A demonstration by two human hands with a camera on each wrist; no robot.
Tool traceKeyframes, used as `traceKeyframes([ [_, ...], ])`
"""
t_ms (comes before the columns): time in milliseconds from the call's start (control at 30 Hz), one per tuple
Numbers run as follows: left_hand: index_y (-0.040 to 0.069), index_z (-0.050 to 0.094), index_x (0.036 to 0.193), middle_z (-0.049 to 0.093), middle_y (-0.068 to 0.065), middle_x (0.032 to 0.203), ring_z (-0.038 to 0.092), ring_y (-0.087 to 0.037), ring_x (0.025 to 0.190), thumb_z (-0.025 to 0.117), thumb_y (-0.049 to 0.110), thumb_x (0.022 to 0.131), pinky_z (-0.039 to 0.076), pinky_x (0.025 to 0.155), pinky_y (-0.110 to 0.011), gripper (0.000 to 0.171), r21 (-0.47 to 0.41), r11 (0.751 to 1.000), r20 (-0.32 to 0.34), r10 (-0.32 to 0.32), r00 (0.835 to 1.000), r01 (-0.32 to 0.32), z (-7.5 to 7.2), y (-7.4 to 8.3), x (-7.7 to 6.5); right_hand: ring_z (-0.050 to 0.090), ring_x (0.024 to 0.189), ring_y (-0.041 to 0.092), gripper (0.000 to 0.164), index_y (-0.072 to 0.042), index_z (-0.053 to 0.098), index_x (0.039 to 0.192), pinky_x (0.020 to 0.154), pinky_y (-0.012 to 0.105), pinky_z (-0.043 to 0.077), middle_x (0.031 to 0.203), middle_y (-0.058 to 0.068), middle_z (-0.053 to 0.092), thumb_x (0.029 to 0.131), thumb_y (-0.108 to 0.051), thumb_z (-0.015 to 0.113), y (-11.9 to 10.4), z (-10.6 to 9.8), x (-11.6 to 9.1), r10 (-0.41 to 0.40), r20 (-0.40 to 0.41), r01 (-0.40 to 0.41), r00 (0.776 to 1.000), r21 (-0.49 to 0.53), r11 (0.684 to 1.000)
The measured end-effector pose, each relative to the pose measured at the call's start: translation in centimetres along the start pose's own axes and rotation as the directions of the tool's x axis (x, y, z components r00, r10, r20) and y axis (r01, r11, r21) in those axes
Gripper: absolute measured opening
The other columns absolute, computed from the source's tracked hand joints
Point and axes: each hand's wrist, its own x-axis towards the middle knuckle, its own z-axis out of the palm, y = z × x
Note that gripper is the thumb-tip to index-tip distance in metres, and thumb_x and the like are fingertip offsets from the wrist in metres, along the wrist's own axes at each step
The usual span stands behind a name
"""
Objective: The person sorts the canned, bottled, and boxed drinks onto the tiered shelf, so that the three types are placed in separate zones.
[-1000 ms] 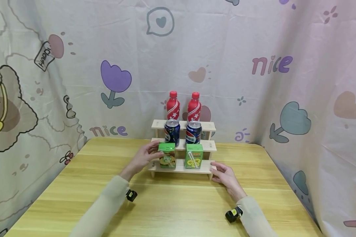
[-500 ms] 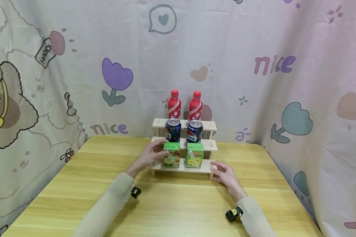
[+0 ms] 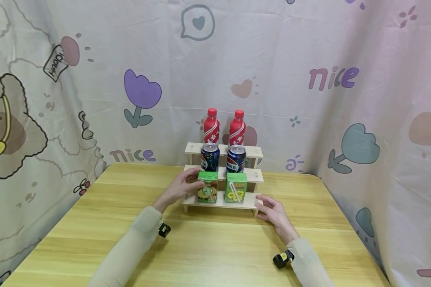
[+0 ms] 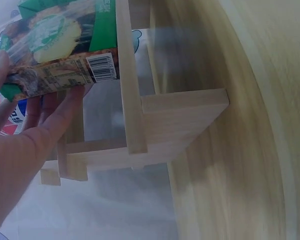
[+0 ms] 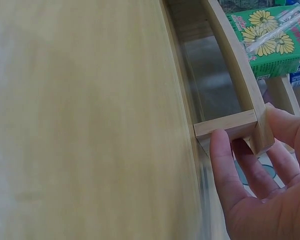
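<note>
A three-step wooden display rack (image 3: pixel 249 202) stands on the table. On its lowest step, my left hand (image 3: pixel 181 186) holds a green juice box (image 3: pixel 208 189) with brown fruit artwork, thumb at its front and fingers along its side. The box's barcode side (image 4: pixel 101 67) faces the left wrist camera. Beside it stands another green juice box (image 3: pixel 236 190), with yellow flowers and a straw on its front. My right hand (image 3: pixel 275 217) grips the right end of the lowest step; in the right wrist view the thumb lies on the plank and fingers touch the leg (image 5: pixel 230 125).
Two blue cola cans, a left one (image 3: pixel 210 157) and a right one (image 3: pixel 236 159), stand on the middle step. Red bottles, one left (image 3: pixel 212 126) and one right (image 3: pixel 238 128), top the rack. A patterned curtain (image 3: pixel 273 79) hangs behind the wooden table (image 3: pixel 215 247).
My left hand has shifted the left juice box slightly right along the lowest step, closer to the other box. The right hand stays at the rack's end.
</note>
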Motion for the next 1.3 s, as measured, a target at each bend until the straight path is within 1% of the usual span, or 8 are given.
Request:
traceKeyframes([
  [133,0.017,0.051,0.140,0.051,-0.011,0.142,0.050,-0.032,0.129,0.070,0.024,0.092,0.043,0.106,-0.051,0.051,-0.005,1.000,-0.014,0.002,1.000,-0.002,0.2,-0.3,0.1,0.065,0.098,0.012,0.049,-0.003,0.055,0.136,0.083,0.034,0.059,0.145,0.023,0.047,0.091,-0.012,0.069,0.1,-0.1,-0.1,-0.004,0.004,0.004,1.000,-0.002,1.000],
  [500,0.023,0.055,0.135,0.056,-0.006,0.134,0.055,-0.029,0.121,0.075,0.033,0.086,0.048,0.100,-0.048,0.053,0.023,0.999,-0.020,0.022,1.000,-0.022,-0.1,-0.5,0.3,0.064,0.098,0.012,0.048,-0.003,0.056,0.135,0.081,0.033,0.059,0.144,0.023,0.047,0.090,-0.013,0.070,0.0,0.1,-0.4,0.005,-0.001,-0.005,1.000,0.006,1.000],
  [667,0.020,0.056,0.133,0.057,-0.009,0.134,0.056,-0.029,0.122,0.077,0.031,0.085,0.049,0.100,-0.046,0.053,0.018,1.000,-0.017,0.016,1.000,-0.016,-0.4,-0.5,0.6,0.063,0.099,0.011,0.047,-0.004,0.057,0.135,0.081,0.033,0.059,0.145,0.023,0.046,0.091,-0.012,0.069,-0.2,0.2,-0.3,-0.003,-0.004,0.003,1.000,0.005,1.000],
  [933,0.017,0.052,0.137,0.057,-0.012,0.132,0.057,-0.032,0.121,0.078,0.030,0.084,0.047,0.102,-0.049,0.060,0.039,0.999,-0.105,0.007,0.995,-0.003,-0.6,-0.3,0.1,0.064,0.096,0.014,0.045,-0.001,0.057,0.133,0.079,0.032,0.059,0.139,0.023,0.052,0.091,-0.011,0.069,0.2,0.4,-0.1,-0.049,0.007,0.050,0.999,-0.030,0.998],
  [1000,0.016,0.052,0.137,0.057,-0.013,0.132,0.056,-0.032,0.121,0.074,0.034,0.087,0.046,0.103,-0.050,0.057,0.043,0.999,-0.140,-0.002,0.990,0.008,-0.6,-0.1,-0.2,0.063,0.102,0.018,0.043,-0.001,0.059,0.132,0.084,0.033,0.058,0.138,0.022,0.053,0.091,-0.011,0.068,0.1,0.4,-0.3,-0.092,-0.012,0.090,0.996,-0.103,0.991],
  [1067,0.015,0.052,0.137,0.058,-0.013,0.132,0.055,-0.033,0.122,0.069,0.037,0.091,0.045,0.104,-0.051,0.054,0.054,0.998,-0.185,-0.009,0.983,0.019,-0.5,0.3,-0.5,0.060,0.111,0.026,0.042,-0.003,0.059,0.132,0.094,0.038,0.053,0.139,0.021,0.054,0.092,-0.012,0.067,-0.2,0.3,-0.5,-0.155,-0.026,0.146,0.988,-0.218,0.965],
  [1133,0.013,0.052,0.139,0.059,-0.014,0.132,0.055,-0.033,0.122,0.064,0.040,0.094,0.043,0.105,-0.051,0.053,0.095,0.995,-0.226,-0.011,0.974,0.033,-0.6,0.6,-0.8,0.055,0.123,0.034,0.042,-0.005,0.058,0.133,0.103,0.046,0.047,0.142,0.020,0.052,0.093,-0.015,0.066,-0.8,0.3,-0.9,-0.236,-0.031,0.210,0.971,-0.354,0.911],
  [1300,0.008,0.043,0.147,0.053,-0.018,0.142,0.049,-0.035,0.131,0.050,0.044,0.101,0.038,0.110,-0.053,0.059,0.283,0.957,-0.242,0.006,0.970,0.065,-0.8,1.7,-1.8,0.036,0.139,0.045,0.048,-0.008,0.049,0.143,0.111,0.061,0.031,0.153,0.023,0.036,0.099,-0.025,0.058,-3.3,0.4,-1.7,-0.431,0.030,0.354,0.902,-0.623,0.698],
])
